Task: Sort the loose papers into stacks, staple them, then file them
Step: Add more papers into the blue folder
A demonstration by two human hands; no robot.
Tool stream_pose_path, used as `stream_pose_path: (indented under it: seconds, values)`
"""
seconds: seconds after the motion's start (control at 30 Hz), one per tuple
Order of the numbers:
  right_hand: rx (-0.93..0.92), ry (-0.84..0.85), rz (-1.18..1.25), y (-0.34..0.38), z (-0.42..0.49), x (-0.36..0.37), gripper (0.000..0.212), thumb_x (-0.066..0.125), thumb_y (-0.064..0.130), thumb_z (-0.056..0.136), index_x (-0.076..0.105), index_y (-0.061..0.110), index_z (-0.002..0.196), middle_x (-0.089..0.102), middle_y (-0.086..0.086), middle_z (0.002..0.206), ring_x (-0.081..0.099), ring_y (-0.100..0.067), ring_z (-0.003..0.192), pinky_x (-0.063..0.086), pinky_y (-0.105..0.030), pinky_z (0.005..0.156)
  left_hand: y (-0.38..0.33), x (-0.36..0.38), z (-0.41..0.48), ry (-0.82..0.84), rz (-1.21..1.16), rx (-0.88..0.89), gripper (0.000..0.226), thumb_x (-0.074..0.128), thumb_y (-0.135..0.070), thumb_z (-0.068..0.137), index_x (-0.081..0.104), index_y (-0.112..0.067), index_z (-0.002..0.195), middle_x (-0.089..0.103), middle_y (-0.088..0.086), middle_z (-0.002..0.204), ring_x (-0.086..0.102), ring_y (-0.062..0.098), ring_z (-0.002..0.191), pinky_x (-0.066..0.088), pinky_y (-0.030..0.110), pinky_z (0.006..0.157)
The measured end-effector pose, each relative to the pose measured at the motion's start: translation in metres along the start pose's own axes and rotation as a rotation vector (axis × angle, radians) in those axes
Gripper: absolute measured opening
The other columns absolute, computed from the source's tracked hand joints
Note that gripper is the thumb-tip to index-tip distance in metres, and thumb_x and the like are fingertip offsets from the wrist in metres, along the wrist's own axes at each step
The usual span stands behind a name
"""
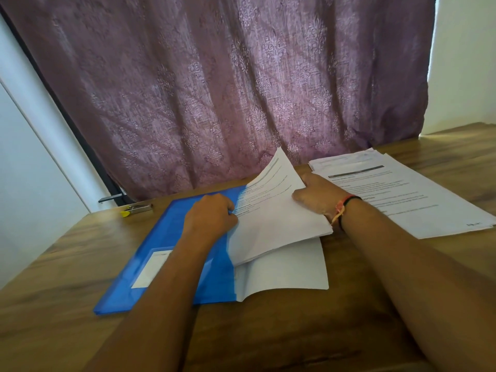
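Wooden table (268,334), purple curtain (214,89) behind. Paper sheaf (276,218) half over blue folder (161,251), long axis running away from me, far corner tipped up toward the curtain. My left hand (212,214) pinches its left edge; my right hand (314,196) grips its right.

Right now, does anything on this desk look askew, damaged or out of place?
Nothing looks damaged or spilled. The stack on the right is fanned, not squared. A white sheet under the lifted sheaf sits crooked, overhanging the right edge of the blue folder.
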State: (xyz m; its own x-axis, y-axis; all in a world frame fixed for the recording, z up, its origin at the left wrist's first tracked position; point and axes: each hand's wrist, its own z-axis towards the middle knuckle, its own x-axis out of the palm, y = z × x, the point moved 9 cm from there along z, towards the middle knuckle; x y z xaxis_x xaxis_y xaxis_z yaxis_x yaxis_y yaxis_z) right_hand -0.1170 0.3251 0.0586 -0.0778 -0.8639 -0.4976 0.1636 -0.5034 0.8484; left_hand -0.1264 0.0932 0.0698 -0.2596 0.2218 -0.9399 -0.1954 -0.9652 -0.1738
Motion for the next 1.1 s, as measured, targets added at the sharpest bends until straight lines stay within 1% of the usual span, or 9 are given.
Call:
stream_pose_path:
  seconds: [0.13,0.3,0.4,0.53,0.63,0.8,0.87,1.0,1.1]
  values:
    - [-0.033,0.037,0.034,0.014,-0.008,0.011,0.023,0.052,-0.001,0.095,0.063,0.006,0.114,0.065,-0.008,0.109,0.062,-0.024,0.098,0.052,-0.029,0.084,0.0,0.004,0.002,0.011,-0.024,0.001,0.027,0.066,-0.023,0.086,0.077,-0.023,0.111,0.074,0.002,0.107,0.068,0.026,0.1,0.057,0.039,0.084]
    - [0.086,0.206,0.342,0.009,-0.011,0.045,0.037,0.042,-0.008,0.097,0.063,0.022,0.103,0.067,0.001,0.106,0.065,-0.018,0.093,0.053,-0.027,0.081,0.001,0.004,0.004,-0.013,-0.051,-0.012,0.014,0.065,-0.022,0.085,0.076,-0.022,0.093,0.07,-0.001,0.089,0.066,0.025,0.087,0.054,0.034,0.073]
    - [0.144,0.214,0.406,0.005,-0.011,0.063,0.031,0.044,-0.004,0.098,0.065,0.016,0.11,0.07,-0.005,0.114,0.068,-0.021,0.096,0.054,-0.026,0.077,-0.001,0.005,0.004,-0.022,-0.045,-0.015,0.008,0.064,-0.018,0.082,0.071,-0.016,0.078,0.064,0.0,0.074,0.063,0.025,0.075,0.049,0.032,0.063]
    - [0.141,0.248,0.339,0.011,-0.012,0.085,0.037,0.049,0.005,0.099,0.056,0.011,0.135,0.064,-0.008,0.13,0.064,-0.027,0.112,0.053,-0.038,0.095,-0.003,0.005,0.003,-0.017,0.003,-0.006,0.012,0.063,-0.019,0.083,0.074,-0.017,0.088,0.069,0.002,0.085,0.064,0.024,0.079,0.058,0.039,0.072]
    - [0.146,0.185,0.375,0.008,-0.009,0.078,0.035,0.046,-0.002,0.095,0.061,0.015,0.122,0.065,-0.009,0.126,0.063,-0.031,0.112,0.051,-0.043,0.1,0.0,0.004,0.001,-0.015,-0.014,-0.018,0.009,0.064,-0.018,0.083,0.071,-0.022,0.086,0.072,0.003,0.091,0.066,0.024,0.083,0.059,0.043,0.076]
    - [-0.032,-0.047,0.072,0.018,-0.011,0.049,0.032,0.046,0.0,0.094,0.067,0.006,0.118,0.064,-0.003,0.106,0.057,-0.02,0.097,0.039,-0.002,0.064,-0.005,-0.004,-0.001,-0.026,0.019,-0.034,0.03,0.059,-0.008,0.083,0.044,-0.016,0.059,0.049,0.011,0.064,0.057,0.032,0.07,0.04,0.034,0.057]
    - [-0.059,-0.034,0.088,0.02,-0.009,0.057,0.033,0.046,-0.002,0.093,0.067,0.007,0.118,0.065,-0.001,0.106,0.06,-0.021,0.1,0.042,-0.003,0.067,-0.01,-0.01,-0.005,-0.055,0.041,-0.031,0.036,0.057,-0.009,0.088,0.037,-0.019,0.06,0.057,0.012,0.074,0.062,0.035,0.08,0.036,0.034,0.06]
    - [-0.043,0.006,0.134,0.016,-0.006,0.071,0.038,0.051,0.006,0.093,0.064,0.013,0.128,0.067,-0.002,0.121,0.061,-0.024,0.107,0.05,-0.027,0.087,-0.024,-0.028,-0.012,-0.142,0.136,-0.014,0.014,0.051,-0.01,0.095,0.064,-0.011,0.09,0.068,0.01,0.101,0.064,0.032,0.098,0.037,0.033,0.068]
    - [0.14,0.142,0.47,0.003,-0.011,0.098,0.04,0.052,0.009,0.099,0.054,0.015,0.139,0.064,-0.005,0.13,0.064,-0.028,0.111,0.055,-0.036,0.089,-0.035,-0.036,-0.017,-0.183,0.184,-0.008,0.016,0.049,-0.009,0.096,0.066,-0.011,0.098,0.068,0.01,0.104,0.064,0.032,0.099,0.036,0.033,0.069]
